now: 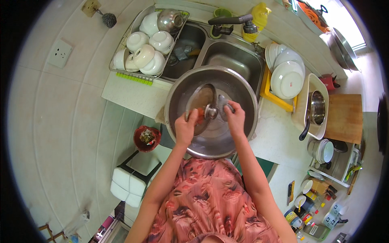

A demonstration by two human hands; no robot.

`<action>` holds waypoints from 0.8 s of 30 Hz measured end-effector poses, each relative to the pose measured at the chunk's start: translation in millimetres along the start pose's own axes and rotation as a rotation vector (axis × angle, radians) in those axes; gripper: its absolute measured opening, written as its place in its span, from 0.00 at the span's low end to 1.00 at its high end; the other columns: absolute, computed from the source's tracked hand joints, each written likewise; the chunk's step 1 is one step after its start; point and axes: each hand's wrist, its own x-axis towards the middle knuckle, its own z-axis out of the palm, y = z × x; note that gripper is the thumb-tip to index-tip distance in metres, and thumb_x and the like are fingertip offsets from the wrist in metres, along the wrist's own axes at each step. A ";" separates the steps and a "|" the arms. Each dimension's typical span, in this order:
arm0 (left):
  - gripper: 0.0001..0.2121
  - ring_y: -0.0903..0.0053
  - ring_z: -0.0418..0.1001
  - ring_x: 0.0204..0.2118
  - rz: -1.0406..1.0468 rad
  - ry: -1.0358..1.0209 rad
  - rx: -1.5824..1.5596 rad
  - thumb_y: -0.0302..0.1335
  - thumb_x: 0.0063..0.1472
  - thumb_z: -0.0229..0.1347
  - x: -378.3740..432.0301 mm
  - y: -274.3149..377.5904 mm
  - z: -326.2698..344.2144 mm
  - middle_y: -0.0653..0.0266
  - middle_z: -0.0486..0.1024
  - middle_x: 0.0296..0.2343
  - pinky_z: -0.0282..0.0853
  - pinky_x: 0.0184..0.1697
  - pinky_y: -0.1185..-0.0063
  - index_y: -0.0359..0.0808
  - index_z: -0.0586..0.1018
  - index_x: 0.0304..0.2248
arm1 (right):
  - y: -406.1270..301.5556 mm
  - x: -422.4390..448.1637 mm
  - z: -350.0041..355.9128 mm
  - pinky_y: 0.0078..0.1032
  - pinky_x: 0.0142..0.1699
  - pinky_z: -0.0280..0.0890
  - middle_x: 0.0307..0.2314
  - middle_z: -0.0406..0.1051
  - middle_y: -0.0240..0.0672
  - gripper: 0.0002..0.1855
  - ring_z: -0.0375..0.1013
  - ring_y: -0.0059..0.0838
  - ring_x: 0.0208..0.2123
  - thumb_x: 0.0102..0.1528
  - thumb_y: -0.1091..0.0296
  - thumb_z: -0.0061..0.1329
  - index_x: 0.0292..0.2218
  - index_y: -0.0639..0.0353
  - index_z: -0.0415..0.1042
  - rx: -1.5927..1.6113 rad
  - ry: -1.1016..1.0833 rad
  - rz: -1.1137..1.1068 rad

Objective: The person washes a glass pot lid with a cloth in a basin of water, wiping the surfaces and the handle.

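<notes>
A wide stainless-steel basin (pixel 176 88) stands in front of me, overlapping the sink's front edge. Over it my left hand (pixel 186 127) grips the rim of a glass pot lid (pixel 199 97), which is tilted up on its side. The lid's metal knob (pixel 211 111) faces my right hand (pixel 235 118). That hand pinches a grey scouring pad (pixel 223 106) close beside the knob; I cannot tell whether they touch. An orange-red patch shows by the left fingers at the glass, its nature unclear. Some water appears to lie in the basin's bottom.
Behind the basin is a double sink (pixel 234 57) with a dark faucet (pixel 231 20). A wire rack of white bowls (pixel 152 62) stands left; plates (pixel 287 80) in a yellow rack and a cream tub (pixel 316 82) stand right. A red bin (pixel 147 138) sits below left.
</notes>
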 end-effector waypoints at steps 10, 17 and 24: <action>0.20 0.67 0.69 0.47 0.865 -0.518 1.043 0.25 0.45 0.59 -4.3 -23.1 14.3 0.60 0.73 0.41 0.64 0.51 0.74 0.37 0.75 0.42 | 1.1 -2.4 -46.2 0.22 0.45 0.60 0.34 0.70 0.34 0.19 0.67 0.24 0.37 0.52 0.68 0.45 0.44 0.70 0.66 0.277 -0.214 0.377; 0.25 0.57 0.63 0.51 0.450 -0.075 0.952 0.22 0.55 0.48 6.5 -42.9 -20.4 0.51 0.63 0.50 0.56 0.56 0.66 0.34 0.61 0.54 | 50.1 -7.2 -36.5 0.21 0.41 0.64 0.34 0.71 0.35 0.16 0.70 0.24 0.33 0.51 0.78 0.38 0.43 0.67 0.67 0.283 -0.186 0.508; 0.21 0.65 0.70 0.45 -0.628 -0.071 -0.646 0.28 0.61 0.48 14.9 -17.0 -5.8 0.57 0.69 0.45 0.72 0.41 0.70 0.36 0.61 0.53 | 53.2 -10.4 -25.2 0.25 0.40 0.64 0.32 0.72 0.38 0.14 0.70 0.26 0.33 0.51 0.76 0.39 0.41 0.69 0.67 0.411 -0.281 0.660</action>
